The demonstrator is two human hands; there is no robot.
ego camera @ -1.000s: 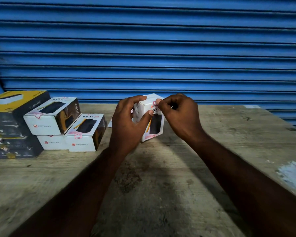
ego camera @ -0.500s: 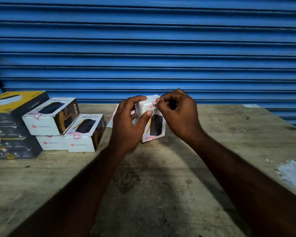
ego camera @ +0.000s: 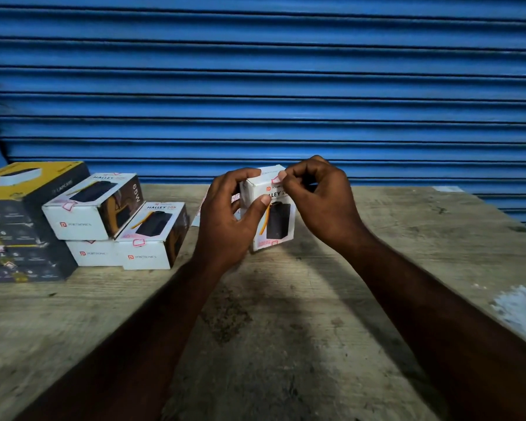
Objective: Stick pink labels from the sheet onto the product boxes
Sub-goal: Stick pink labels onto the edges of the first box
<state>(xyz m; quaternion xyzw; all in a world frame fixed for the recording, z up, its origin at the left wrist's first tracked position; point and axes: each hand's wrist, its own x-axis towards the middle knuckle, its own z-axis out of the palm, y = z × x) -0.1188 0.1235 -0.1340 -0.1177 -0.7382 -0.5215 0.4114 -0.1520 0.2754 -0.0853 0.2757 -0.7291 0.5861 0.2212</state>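
I see my left hand (ego camera: 225, 220) wrapped round the white Portronics box (ego camera: 278, 226), thumb across its front, holding it upright at the wooden table (ego camera: 286, 329). My right hand (ego camera: 319, 202) pinches a pink label (ego camera: 276, 179) at the box's top front edge.

Right hand (ego camera: 319, 202) knuckles have arched up a bit. Its fingertips (ego camera: 282, 176) moved up onto the pink label (ego camera: 275, 180) at the box (ego camera: 278, 220) top front edge. Logo below now uncovered. Box turned slightly squarer to camera.
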